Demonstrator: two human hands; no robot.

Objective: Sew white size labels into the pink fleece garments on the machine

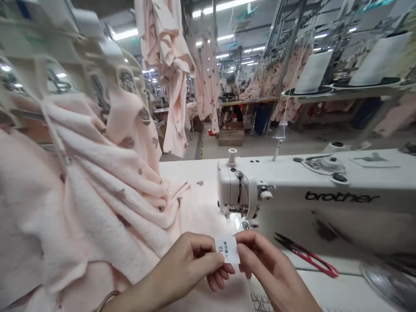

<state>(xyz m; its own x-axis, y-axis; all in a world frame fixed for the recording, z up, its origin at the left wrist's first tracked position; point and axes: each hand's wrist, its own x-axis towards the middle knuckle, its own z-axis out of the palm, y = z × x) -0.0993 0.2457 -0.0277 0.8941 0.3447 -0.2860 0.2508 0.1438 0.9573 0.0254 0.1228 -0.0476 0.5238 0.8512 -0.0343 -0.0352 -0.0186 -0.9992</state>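
Note:
My left hand [191, 264] and my right hand [269, 268] both pinch a small white size label [227, 251] printed "XL", held between them just in front of the sewing machine's needle area [242, 212]. Thumbs and forefingers are closed on the label's two sides. A pile of pale pink fleece fabric [97, 195] with small grey prints lies heaped to the left, reaching under my left wrist. The white "brother" sewing machine [325, 190] stands right behind my hands.
Red-handled thread snips [308, 255] lie on the white table [341, 290] to the right of my hands. More printed labels [260, 301] lie below my right hand. Pink garments [172, 78] hang overhead behind; tables and racks fill the workshop beyond.

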